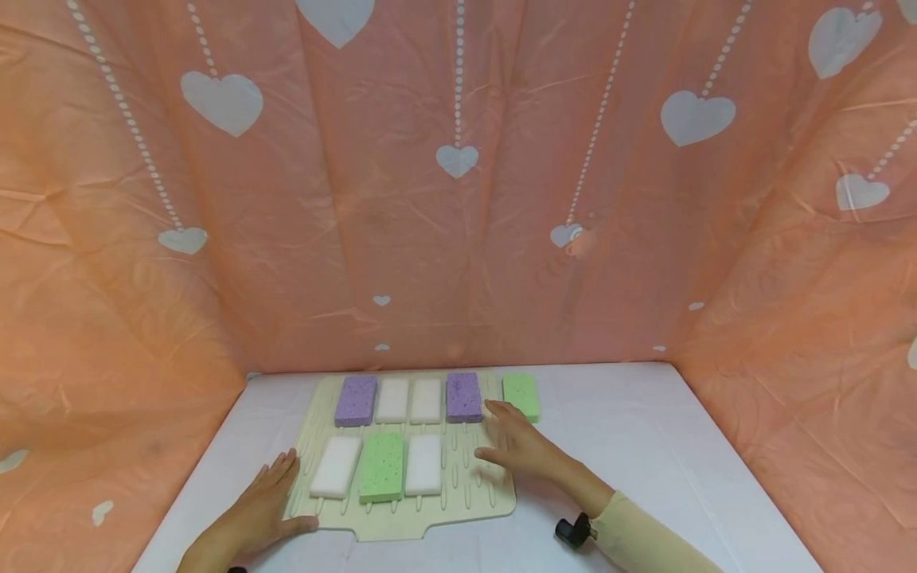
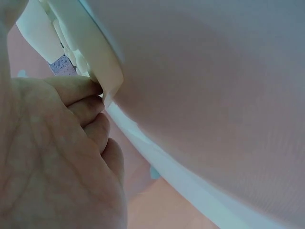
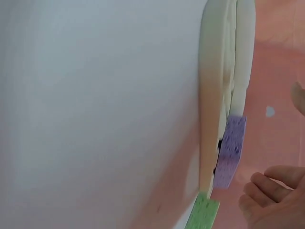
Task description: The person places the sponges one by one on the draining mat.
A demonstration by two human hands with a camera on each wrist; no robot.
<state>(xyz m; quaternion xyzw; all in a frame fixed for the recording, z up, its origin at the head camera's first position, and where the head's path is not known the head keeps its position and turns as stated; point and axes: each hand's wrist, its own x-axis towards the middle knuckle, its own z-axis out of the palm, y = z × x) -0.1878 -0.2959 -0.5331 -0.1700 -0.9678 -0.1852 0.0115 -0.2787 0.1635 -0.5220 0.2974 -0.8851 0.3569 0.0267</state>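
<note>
A cream ribbed drying mat lies on the white table, bearing two rows of sponges. Along its back row are a purple sponge, two white ones and a second purple sponge. The front row has a green sponge between two white sponges. My left hand rests at the mat's left edge, its fingertips touching the rim. Over the mat's right side, my right hand has its fingers spread and holds nothing, close to the right purple sponge.
Another green sponge sits just beyond the mat's back right corner. An orange cloth with white hearts hangs behind and on both sides of the white table. A small black device is at the right wrist.
</note>
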